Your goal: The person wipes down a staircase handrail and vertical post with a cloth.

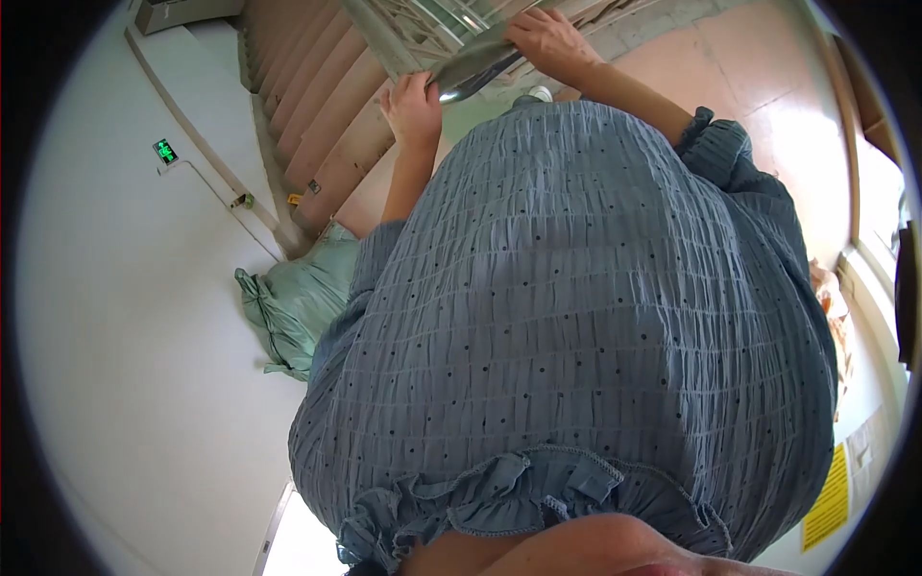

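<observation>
A shiny grey, curved piece (475, 65), perhaps metal or glossy plastic, is held out in front of me at the top of the view. I cannot make out what kind of thing it is. My left hand (414, 108) is closed on its lower left end. At its upper right end, my right hand (551, 42) grips the edge with bent fingers. Both arms reach forward past my blue-grey dotted top (557, 288), which hides most of the floor under me. A bit of a light shoe (541, 93) shows just beyond the top's hem.
Stairs (327, 115) lie at the upper left, beside a railing (423, 24). A full green sack (303, 293) rests by the white wall (125, 317), which bears a lit green sign (165, 151). To the right are a brown bag (834, 317) and a yellow notice (826, 499).
</observation>
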`<state>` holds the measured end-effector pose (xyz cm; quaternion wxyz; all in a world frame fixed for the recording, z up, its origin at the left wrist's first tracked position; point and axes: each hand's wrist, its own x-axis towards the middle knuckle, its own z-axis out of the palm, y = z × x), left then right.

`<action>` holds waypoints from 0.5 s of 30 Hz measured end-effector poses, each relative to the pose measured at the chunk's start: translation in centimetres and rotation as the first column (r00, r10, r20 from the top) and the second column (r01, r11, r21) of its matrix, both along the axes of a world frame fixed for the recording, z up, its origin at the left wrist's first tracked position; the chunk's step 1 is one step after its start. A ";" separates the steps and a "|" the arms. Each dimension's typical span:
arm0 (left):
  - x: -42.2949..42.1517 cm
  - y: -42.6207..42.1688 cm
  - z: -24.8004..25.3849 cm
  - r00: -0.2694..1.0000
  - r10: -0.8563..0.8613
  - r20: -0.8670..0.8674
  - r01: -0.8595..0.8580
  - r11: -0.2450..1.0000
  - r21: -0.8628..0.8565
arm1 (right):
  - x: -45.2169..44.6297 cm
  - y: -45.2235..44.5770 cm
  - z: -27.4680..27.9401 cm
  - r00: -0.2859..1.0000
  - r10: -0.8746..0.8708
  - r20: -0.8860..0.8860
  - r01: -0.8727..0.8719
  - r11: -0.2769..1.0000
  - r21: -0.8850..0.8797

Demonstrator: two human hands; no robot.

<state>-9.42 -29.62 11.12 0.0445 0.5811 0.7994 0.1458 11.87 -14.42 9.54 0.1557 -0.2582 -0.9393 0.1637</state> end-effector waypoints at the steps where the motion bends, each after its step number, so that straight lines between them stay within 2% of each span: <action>1: 0.0 0.1 -0.1 0.999 -0.033 0.017 0.033 0.999 0.015 | 0.1 0.0 0.1 1.000 0.006 0.000 -0.006 1.000 -0.005; 3: 0.2 1.0 -0.2 0.998 -0.056 0.025 0.055 0.998 0.032 | 0.7 0.8 0.5 0.981 -0.141 -0.132 0.141 0.990 -0.014; 5: 1.6 3.1 -0.1 0.994 -0.108 0.024 0.103 0.984 0.147 | 0.8 2.0 0.5 0.970 -0.189 -0.155 0.192 0.981 0.006; 8: 1.8 4.2 -0.8 0.993 -0.110 -0.050 0.116 0.985 0.126 | 0.8 2.7 1.1 0.956 -0.253 -0.149 0.257 0.966 0.007; 9: 1.4 4.0 -0.6 0.992 -0.115 -0.053 0.121 0.984 0.128 | 0.2 2.6 1.1 0.974 -0.206 -0.095 0.209 0.978 0.014; 10: 0.6 3.3 -0.3 0.997 -0.055 -0.050 0.055 0.998 0.006 | -0.3 2.2 0.9 0.986 -0.161 -0.042 0.162 0.987 0.015; 11: -0.2 2.7 -0.1 0.998 0.004 -0.055 -0.010 0.993 -0.117 | -1.0 1.7 0.0 0.990 -0.089 -0.111 0.097 0.993 0.073; 12: -0.8 2.2 -0.1 0.998 -0.005 -0.056 -0.001 0.993 -0.120 | -1.2 1.3 0.0 0.989 -0.098 -0.112 0.106 0.992 0.071; 14: -1.9 1.3 -0.4 0.996 0.016 -0.087 -0.026 0.993 -0.115 | -1.6 0.5 -0.1 0.996 0.066 0.058 -0.071 0.993 0.091; 15: -1.8 1.6 -0.4 0.996 0.018 -0.086 -0.028 0.993 -0.117 | -1.5 0.9 -0.4 0.999 0.037 0.007 -0.038 0.995 0.094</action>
